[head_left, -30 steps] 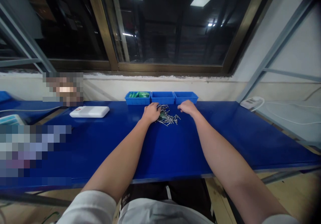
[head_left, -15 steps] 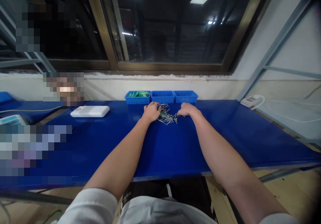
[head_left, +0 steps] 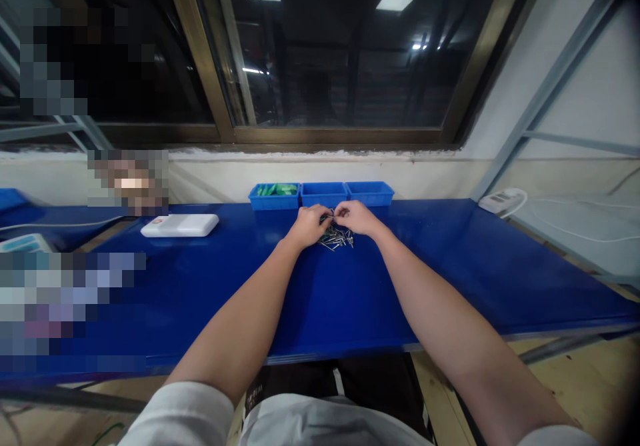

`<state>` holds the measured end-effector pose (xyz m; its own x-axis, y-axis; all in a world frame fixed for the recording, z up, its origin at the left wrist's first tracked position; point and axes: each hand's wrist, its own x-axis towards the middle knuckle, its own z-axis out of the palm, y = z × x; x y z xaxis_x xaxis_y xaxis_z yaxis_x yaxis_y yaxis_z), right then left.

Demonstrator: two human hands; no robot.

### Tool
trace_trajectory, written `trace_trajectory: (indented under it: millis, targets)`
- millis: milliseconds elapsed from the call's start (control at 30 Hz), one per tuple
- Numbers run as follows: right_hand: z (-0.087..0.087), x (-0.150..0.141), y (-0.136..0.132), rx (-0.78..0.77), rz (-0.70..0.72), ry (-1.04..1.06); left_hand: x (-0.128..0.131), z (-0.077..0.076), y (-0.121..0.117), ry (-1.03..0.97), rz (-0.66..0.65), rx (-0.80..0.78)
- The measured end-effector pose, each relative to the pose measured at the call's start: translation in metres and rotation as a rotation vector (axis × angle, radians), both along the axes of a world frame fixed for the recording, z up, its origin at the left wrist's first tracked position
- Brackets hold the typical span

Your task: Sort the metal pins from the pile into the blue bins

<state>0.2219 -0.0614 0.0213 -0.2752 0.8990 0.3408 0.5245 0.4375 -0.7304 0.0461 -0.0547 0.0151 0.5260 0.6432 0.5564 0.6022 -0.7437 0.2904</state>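
Note:
A pile of thin metal screws (head_left: pixel 338 238), with bits of green among them, lies on the blue table. On its left side is my left hand (head_left: pixel 311 225), fingers curled over the upper part of the pile. Close against it from the right, my right hand (head_left: pixel 356 218) has thumb and fingers pinched together just above the screws. The fingertips of both hands almost meet. What is between them is too small and partly hidden to name.
Behind the pile stand three blue bins: the left bin (head_left: pixel 274 199) holds green pieces, beside a middle bin (head_left: pixel 324 193) and a right bin (head_left: pixel 370 195). A white power bank (head_left: pixel 180 225) lies left. A power strip (head_left: pixel 503 199) sits far right. Another person is blurred at left.
My right hand has moved left from the pile's right edge to its upper part, beside my left hand. My left hand has shifted slightly right, its fingers more curled.

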Motion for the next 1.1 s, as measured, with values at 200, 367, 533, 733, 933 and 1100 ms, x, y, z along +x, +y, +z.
trace_trajectory:
  millis: [200,367,533,733,933,1100]
  targets:
    - [-0.0052,0.0014,0.0061,-0.019,0.024,0.179,0.0004,-0.0008,0.0006,-0.014,0.057,0.011]
    - [-0.0026,0.0017,0.0047,0.004,-0.03,0.119,-0.0003,-0.0013,0.0009,-0.072,0.056,0.021]
    - [-0.0006,-0.0012,0.0013,-0.038,-0.071,0.13,-0.0009,-0.0017,0.0028,-0.067,0.03,0.036]
    - [-0.0017,-0.0037,0.0001,-0.192,-0.031,0.459,0.0002,-0.0035,0.0059,-0.08,0.083,0.021]
    - [-0.004,0.0001,0.0009,-0.272,0.05,0.627,0.0006,-0.0034,0.0055,-0.097,0.077,-0.004]
    - [-0.0046,0.0017,0.001,-0.288,0.101,0.69,0.0003,-0.0036,0.0051,-0.113,0.076,-0.026]
